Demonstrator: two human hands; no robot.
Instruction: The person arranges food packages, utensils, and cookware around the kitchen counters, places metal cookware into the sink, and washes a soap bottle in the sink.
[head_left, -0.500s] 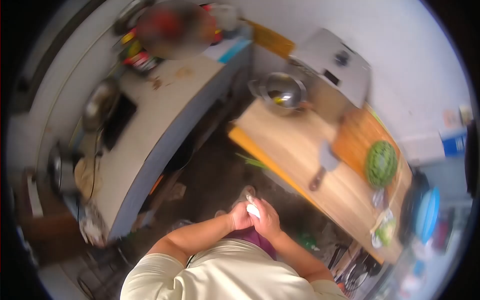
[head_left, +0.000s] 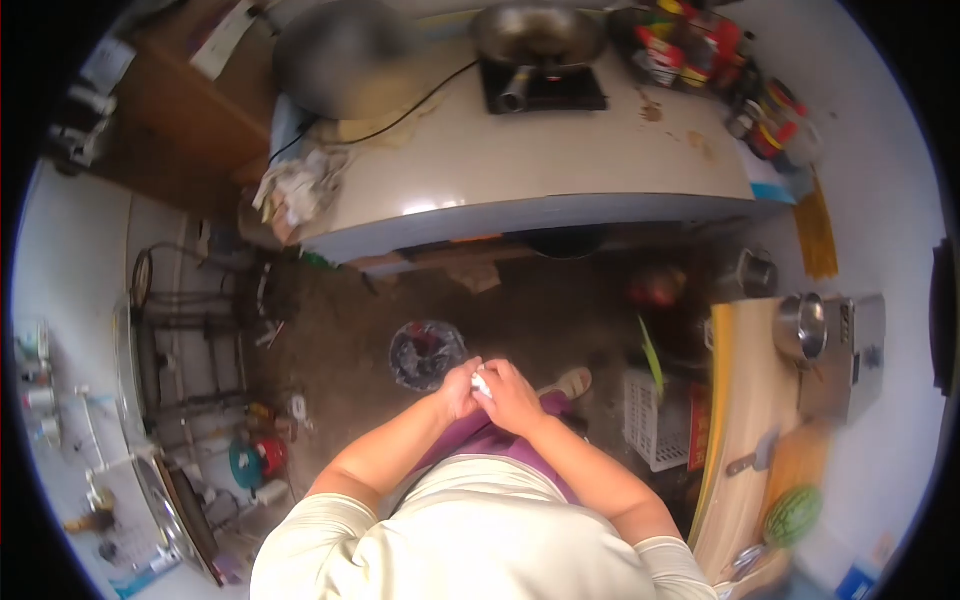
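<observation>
I am holding a small white thing (head_left: 482,383), soft-looking, maybe paper or cloth, in front of my waist. My left hand (head_left: 459,391) and right hand (head_left: 512,398) are pressing together around it, the right fingers lying partly over it; how each left fingertip is gripping, I cannot tell. By my judgement I am partway through handling it: it is already gathered between my palms, not yet let go or laid down. How much it has been used, I cannot tell.

Just beyond my left hand, a lined bin (head_left: 407,374) is standing on the floor, with something reddish showing inside. To my right, a knife (head_left: 742,465) and a green melon (head_left: 793,517) are lying on the wooden table (head_left: 733,400), untouched by me. Farther ahead, a pan (head_left: 540,38) is sitting on the counter's stove (head_left: 570,95).
</observation>
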